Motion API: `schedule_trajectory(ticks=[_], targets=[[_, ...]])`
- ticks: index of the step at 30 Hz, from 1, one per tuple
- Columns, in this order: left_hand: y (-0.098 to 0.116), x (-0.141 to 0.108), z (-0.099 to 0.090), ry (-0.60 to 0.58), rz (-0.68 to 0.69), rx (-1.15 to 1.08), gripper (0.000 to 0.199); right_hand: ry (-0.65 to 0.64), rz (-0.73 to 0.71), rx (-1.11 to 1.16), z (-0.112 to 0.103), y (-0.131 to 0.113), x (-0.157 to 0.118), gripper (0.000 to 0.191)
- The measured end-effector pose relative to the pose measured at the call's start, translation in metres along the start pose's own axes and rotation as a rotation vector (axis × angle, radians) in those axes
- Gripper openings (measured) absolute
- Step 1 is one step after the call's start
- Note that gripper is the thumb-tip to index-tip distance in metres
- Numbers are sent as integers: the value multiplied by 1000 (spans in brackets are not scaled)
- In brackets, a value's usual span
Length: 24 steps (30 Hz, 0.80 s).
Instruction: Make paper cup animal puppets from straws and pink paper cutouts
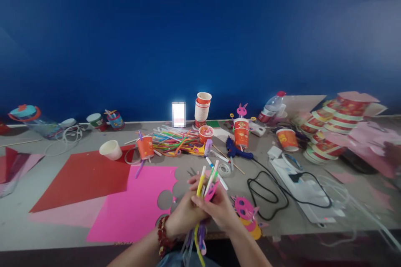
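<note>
In front of me, near the table's front edge, my left hand (187, 209) and my right hand (223, 207) are closed together round a bundle of colored craft sticks (202, 177), which look like pipe cleaners. White, yellow, pink and green ends stand up above the fingers. Purple and yellow lengths hang below the hands. A small pink cut-out face (211, 191) shows at my right thumb. Beside my right forearm lie more pink cut-out faces (244, 207) and yellow round pieces. Bright pink paper (134, 204) with round holes cut along its edge lies left of my hands.
A pile of colored pipe cleaners (175, 139) lies at the back. A blue glue gun (234, 150) has its black cord looped across a white power strip (308, 200). Orange paper cups (242, 133) stand around, with stacked paper bowls (341, 125) at the right. Red paper (84, 179) lies left.
</note>
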<state>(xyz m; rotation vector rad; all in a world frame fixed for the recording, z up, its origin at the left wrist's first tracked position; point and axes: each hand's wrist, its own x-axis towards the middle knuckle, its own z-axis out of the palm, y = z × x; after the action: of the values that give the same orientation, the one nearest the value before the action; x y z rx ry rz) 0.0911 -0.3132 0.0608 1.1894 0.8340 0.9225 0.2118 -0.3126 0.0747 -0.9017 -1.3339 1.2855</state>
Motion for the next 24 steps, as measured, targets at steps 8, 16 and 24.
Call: schedule_trajectory(ticks=[8,16,24], targets=[[-2,6,3,343,-12,-252,37,-29,64,73,12,28,-11,97],[-8,5,0,537,33,-317,43,-102,35,-192,6,19,-23,75],[-19,1,-9,244,146,43,48,-128,74,-625,3,-13,-20,55]])
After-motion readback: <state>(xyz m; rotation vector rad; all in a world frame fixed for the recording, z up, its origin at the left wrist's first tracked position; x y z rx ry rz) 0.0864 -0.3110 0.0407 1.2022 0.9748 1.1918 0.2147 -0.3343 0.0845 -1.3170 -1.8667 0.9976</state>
